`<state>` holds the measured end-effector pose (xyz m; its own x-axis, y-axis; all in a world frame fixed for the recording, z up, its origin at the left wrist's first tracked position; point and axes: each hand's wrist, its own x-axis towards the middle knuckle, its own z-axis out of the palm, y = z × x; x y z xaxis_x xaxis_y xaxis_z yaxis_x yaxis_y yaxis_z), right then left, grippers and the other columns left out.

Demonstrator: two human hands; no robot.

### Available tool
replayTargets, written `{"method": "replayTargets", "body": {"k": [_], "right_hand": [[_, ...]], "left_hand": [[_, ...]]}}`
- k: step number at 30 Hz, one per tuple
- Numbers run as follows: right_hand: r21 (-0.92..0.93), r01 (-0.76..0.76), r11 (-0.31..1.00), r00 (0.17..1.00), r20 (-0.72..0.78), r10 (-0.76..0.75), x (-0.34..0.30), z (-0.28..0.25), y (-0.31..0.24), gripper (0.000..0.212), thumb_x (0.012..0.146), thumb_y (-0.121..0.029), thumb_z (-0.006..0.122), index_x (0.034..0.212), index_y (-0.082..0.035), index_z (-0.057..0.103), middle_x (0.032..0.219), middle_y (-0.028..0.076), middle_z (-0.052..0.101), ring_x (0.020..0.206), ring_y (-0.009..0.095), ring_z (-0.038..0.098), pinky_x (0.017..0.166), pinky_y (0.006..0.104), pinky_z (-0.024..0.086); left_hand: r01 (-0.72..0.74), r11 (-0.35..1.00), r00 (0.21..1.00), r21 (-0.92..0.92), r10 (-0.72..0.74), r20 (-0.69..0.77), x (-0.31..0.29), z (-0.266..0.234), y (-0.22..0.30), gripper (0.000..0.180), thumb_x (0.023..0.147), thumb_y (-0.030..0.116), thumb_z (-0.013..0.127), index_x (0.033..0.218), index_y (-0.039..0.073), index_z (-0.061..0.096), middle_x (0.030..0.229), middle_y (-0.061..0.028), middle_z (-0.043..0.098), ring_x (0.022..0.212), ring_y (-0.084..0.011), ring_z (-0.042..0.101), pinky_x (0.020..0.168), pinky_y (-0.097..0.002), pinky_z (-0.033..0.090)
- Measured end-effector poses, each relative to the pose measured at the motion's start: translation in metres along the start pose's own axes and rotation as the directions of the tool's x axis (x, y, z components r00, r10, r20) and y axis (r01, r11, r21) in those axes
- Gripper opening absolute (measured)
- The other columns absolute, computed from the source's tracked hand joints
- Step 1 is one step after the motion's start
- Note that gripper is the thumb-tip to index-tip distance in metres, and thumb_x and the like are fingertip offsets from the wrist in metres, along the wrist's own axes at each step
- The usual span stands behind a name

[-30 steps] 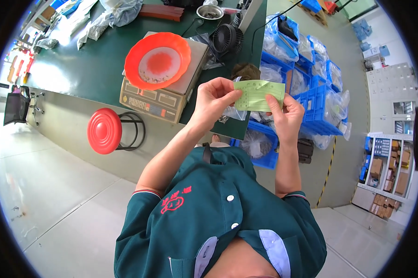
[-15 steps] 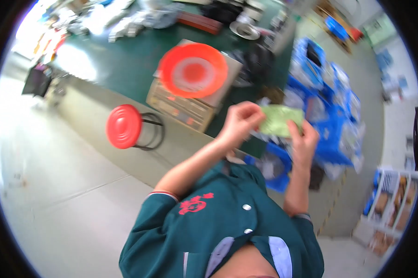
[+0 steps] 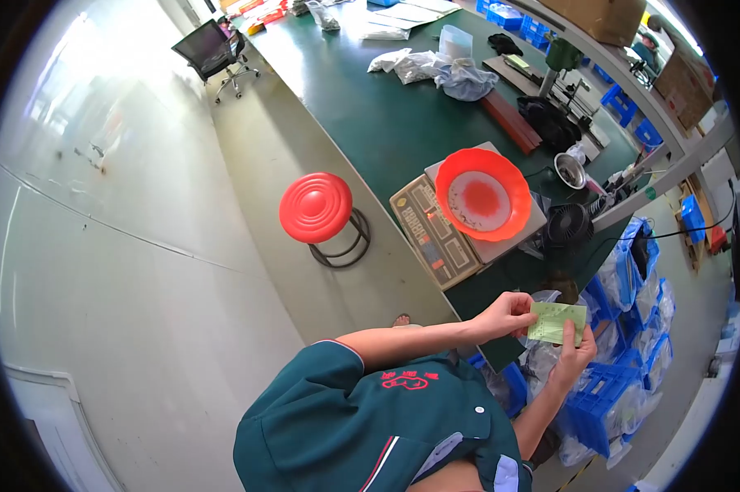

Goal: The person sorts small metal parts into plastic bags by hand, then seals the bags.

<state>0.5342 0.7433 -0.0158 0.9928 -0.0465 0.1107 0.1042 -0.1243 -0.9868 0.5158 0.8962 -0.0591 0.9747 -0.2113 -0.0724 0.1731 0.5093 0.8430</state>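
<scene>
On the near right, the left hand [image 3: 504, 318] and right hand [image 3: 575, 354] pinch a green paper [image 3: 553, 320] by its sides; pulling hard could rip it.

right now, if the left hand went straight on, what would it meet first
The green paper the left hand pinches; beyond, probably the right hand, though depth is unclear.

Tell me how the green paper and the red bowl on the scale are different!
The green paper is flat with straight edges, while the red bowl is round with a wavy rim. The green paper is held between the left hand and right hand, but the red bowl sits on the scale. The green paper looks smaller than the red bowl. Both are brightly coloured.
</scene>
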Motion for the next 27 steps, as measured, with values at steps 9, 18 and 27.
{"method": "replayTargets", "body": {"k": [9,18,27], "right_hand": [[-0.017,0.03,0.999,0.995,0.091,-0.028,0.009,0.018,-0.004,0.009,0.078,-0.007,0.055,0.076,0.001,0.056,0.069,0.001,0.057,0.059,0.004,0.049,0.054,0.0178,0.039],[-0.305,0.069,0.95,0.997,0.006,-0.071,0.007,0.005,-0.012,0.011,0.077,-0.009,0.054,0.077,0.002,0.056,0.07,0.002,0.057,0.06,0.008,0.05,0.057,0.0208,0.041],[-0.244,0.05,0.968,0.956,-0.268,-0.117,0.023,-0.031,-0.019,0.015,0.077,-0.013,0.058,0.079,0.001,0.059,0.067,0.001,0.058,0.056,0.006,0.05,0.049,0.0202,0.04]], "left_hand": [[0.005,1.0,0.998,0.005,-0.005,-0.058,-0.007,-0.01,0.01,0.012,0.081,0.014,0.052,0.08,0.002,0.049,0.061,-0.0001,0.052,0.052,-0.0041,0.049,0.045,-0.017,0.039],[0.058,0.998,0.998,0.027,-0.057,-0.038,-0.004,-0.009,-0.001,0.013,0.081,0.017,0.053,0.079,0.004,0.052,0.062,-0.0008,0.054,0.054,-0.0056,0.052,0.049,-0.0184,0.042],[0.078,0.988,0.977,0.133,-0.05,-0.205,-0.015,-0.02,0.014,0.013,0.082,0.013,0.051,0.082,0.001,0.054,0.061,-0.0023,0.053,0.055,-0.0063,0.049,0.052,-0.0182,0.04]]}}
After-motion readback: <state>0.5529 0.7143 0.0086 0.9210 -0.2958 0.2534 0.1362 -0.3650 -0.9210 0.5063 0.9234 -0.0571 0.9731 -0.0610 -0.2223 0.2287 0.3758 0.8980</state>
